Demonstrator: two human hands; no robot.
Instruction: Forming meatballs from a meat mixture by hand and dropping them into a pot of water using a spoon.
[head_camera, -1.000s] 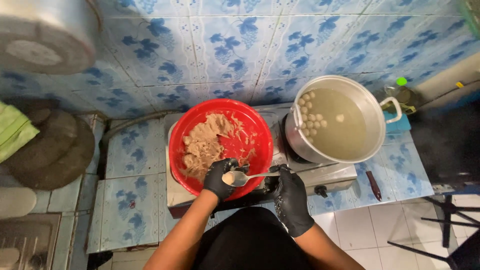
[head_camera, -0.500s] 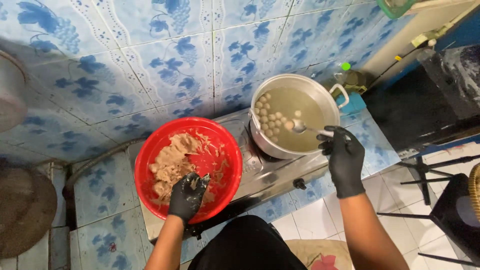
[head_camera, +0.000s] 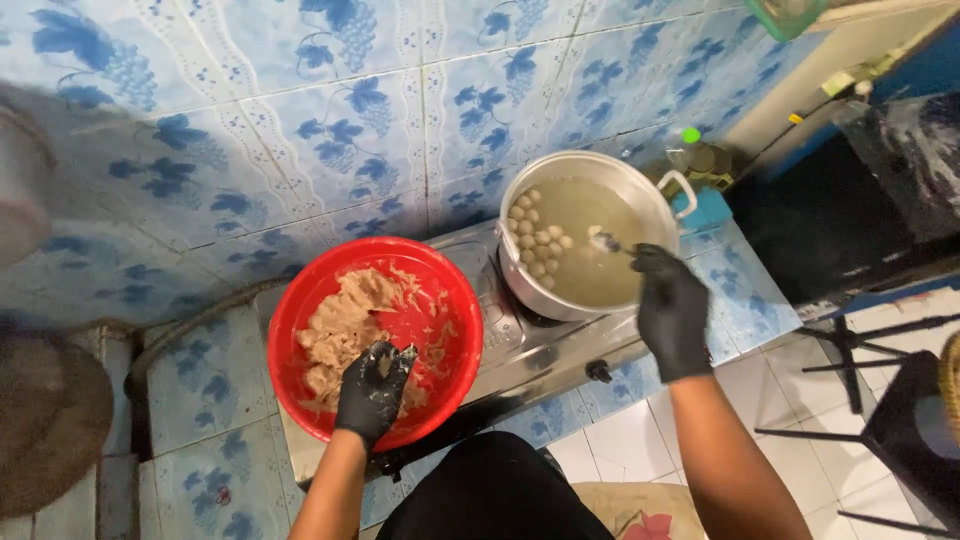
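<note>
Meat paste (head_camera: 345, 335) filled your left hand (head_camera: 372, 388), closed on a lump in the red bowl (head_camera: 455, 300); your right hand (head_camera: 672, 310), clamped on a spoon (head_camera: 608, 243), rightly stayed low over the pot (head_camera: 655, 195) against splashing.

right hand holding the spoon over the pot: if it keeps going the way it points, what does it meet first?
Probably the broth in the pot. The right hand points up-left, its spoon tip at or just above the liquid. The floating meatballs lie next; depth is unclear.
</note>
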